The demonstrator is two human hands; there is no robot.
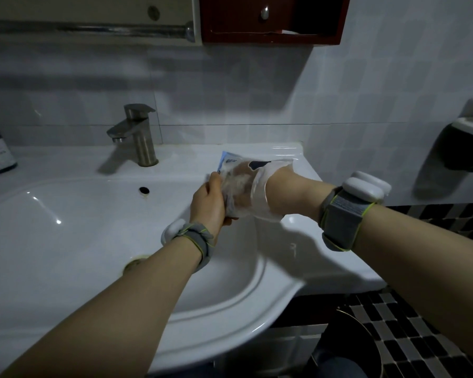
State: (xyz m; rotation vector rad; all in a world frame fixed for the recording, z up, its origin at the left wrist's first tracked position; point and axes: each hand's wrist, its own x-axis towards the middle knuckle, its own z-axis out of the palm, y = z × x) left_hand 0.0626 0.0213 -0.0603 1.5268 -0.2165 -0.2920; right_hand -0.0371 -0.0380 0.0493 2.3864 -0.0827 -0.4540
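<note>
Left hand (208,204) is gripping the clear plastic glove (260,195) that is covering the right hand (241,184), too blurred to tell its grasp, both hovering above the sink's (66,241) right rim.

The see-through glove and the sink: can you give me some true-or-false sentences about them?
1. The thin clear plastic glove is over the right hand. True.
2. The left hand grips the glove near its fingers. True.
3. Water is pouring from the grey metal tap. False: no water comes out of its spout.
4. The right wrist is bare. False: a grey fabric wristband with a white pod on it wraps round the wrist.
</note>
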